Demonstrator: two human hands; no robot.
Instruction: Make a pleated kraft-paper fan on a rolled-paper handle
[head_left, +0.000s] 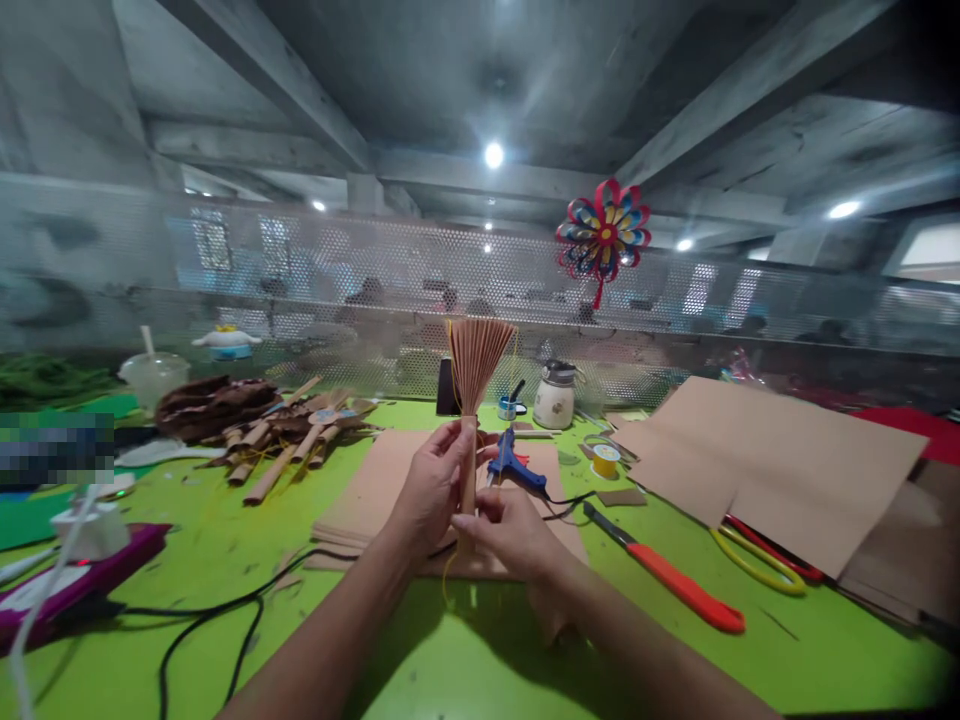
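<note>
A pleated brown paper fan [481, 358] stands upright in front of me, its folds spread at the top and narrowing into a rolled paper handle. My left hand [442, 470] is closed around the upper handle, thumb along its front. Lower down, my right hand [510, 530] pinches the same handle between thumb and fingers. Thin yellow string hangs from the fan's top corners and below the handle. Just behind my hands, a blue glue gun [516, 465] lies on a stack of brown paper sheets [367, 490].
Finished-looking brown paper pieces with rolled handles [300, 440] lie at left, near a purple power strip [142, 550] and black cables. To the right are an orange-handled cutter [682, 585], yellow-handled scissors [757, 562], a yellow spool [604, 461] and large brown sheets [780, 450]. A jug [555, 398] stands behind.
</note>
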